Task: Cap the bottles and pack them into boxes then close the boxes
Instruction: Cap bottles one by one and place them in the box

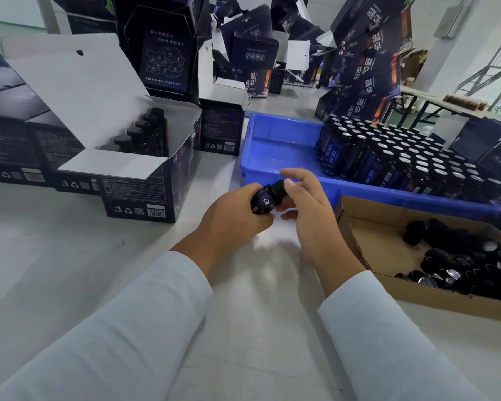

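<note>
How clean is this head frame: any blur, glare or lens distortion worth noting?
Head view: wide-angle bending tilts the stacked boxes at the edges; right hand fingers slightly motion-blurred at the cap; left hand and bottle sharper; soft glare on the table below the hands, faint shadows.

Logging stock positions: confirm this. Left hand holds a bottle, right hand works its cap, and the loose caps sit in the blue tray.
Wrong on one point. The head view shows the loose caps in the cardboard box; the blue tray holds bottles. The rest stands.
</note>
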